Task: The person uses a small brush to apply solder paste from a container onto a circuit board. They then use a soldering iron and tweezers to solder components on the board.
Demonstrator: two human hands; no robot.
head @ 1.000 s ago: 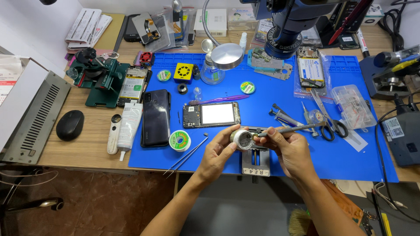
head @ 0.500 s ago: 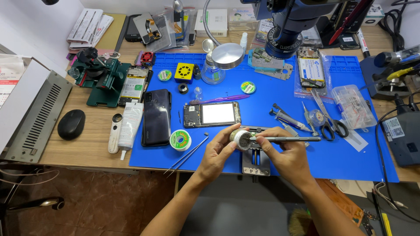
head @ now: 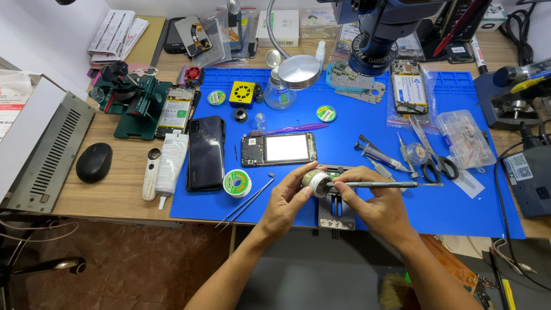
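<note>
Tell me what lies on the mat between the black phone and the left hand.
In the head view, a green solder spool and tweezers lie on the blue mat between the black phone and the left hand.

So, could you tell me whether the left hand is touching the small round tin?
Touching. The head view shows the left hand with its fingertips wrapped around the small round tin, no gap between them.

Place: phone-repair workshop | worktop (head: 115, 198): wood, blue repair mat (head: 367, 143) under the hands | beyond the hands: opened phone (head: 279, 149), microscope head (head: 381, 34), circuit boards (head: 408, 92) | right of them: scissors (head: 433, 158), soldering station (head: 531, 172) | left: tweezers (head: 248, 202), solder reel (head: 237, 182), black phone (head: 205, 152)
</note>
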